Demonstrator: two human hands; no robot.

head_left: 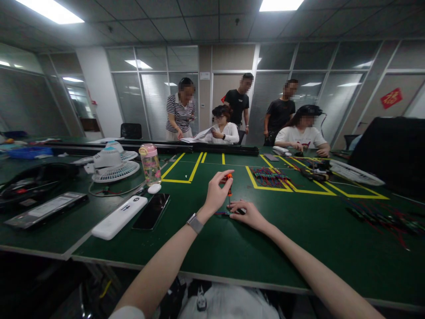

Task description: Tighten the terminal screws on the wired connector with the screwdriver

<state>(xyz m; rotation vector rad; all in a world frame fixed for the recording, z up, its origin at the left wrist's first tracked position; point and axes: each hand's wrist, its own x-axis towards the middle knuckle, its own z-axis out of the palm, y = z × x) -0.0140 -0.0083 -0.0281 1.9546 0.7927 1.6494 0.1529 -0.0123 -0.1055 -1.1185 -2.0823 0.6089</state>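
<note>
An orange-handled screwdriver stands upright over the green table, its shaft pointing down. My left hand, with a watch on its wrist, is closed around the handle. Under the tip lies a small circuit board with thin coloured wires leading off to its left. My right hand is low on the table, its fingers pinched at the board's right side and beside the screwdriver's tip. How far its fingertips cover the board cannot be made out.
Left of my hands lie a black phone, a white power bank, a bottle and a fan. Wired boards are heaped inside yellow tape, with more wired boards far right. Several people are across the table.
</note>
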